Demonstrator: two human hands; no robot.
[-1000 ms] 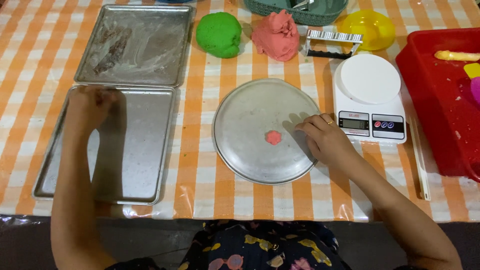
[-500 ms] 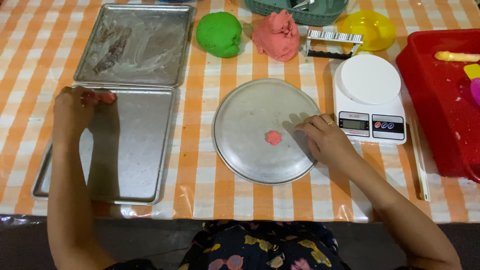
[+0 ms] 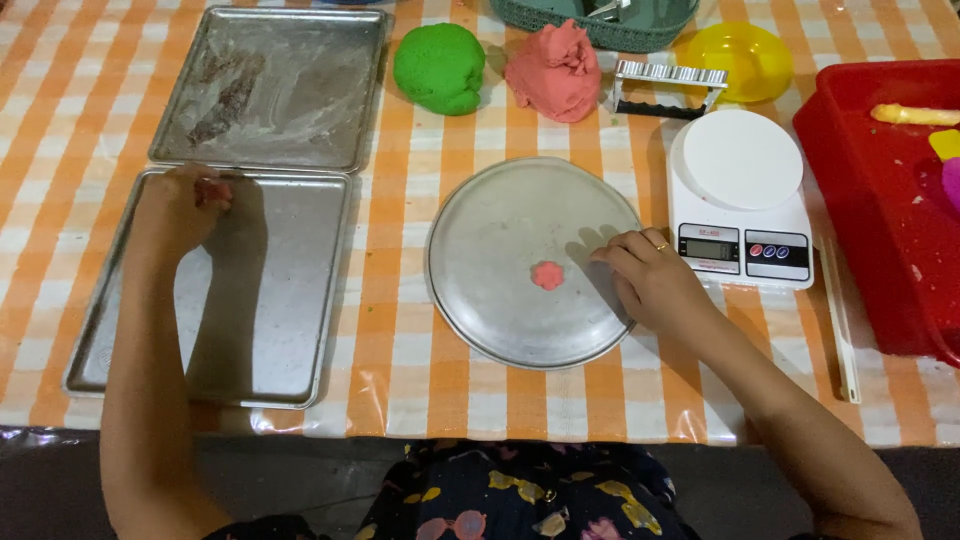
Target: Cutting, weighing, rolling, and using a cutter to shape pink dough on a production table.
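Sitting near the middle of the round pan (image 3: 532, 262), the small pink dough piece (image 3: 547, 275) lies flat and roughly round, so it has no long axis to line up with. It is just to the left of your right hand (image 3: 655, 280), whose fingers (image 3: 612, 252) are loosely spread and rest on the pan, close to the piece but not touching it. That hand is by far the nearer one.

Your left hand (image 3: 182, 205) is well apart from the pan, out at the far edge of the near tray (image 3: 290, 330). Its fingers are pressed together, pinching what looks like a second pink bit (image 3: 214, 190); whether that bit touches the tray, you cannot tell.

Beyond the pan on the surface (image 3: 400, 390) sit a green dough ball (image 3: 440, 68) and a pink dough lump (image 3: 555, 72). A white scale (image 3: 738, 195) stands just right of the pan, and a second tray (image 3: 270, 85) lies beyond the near tray.
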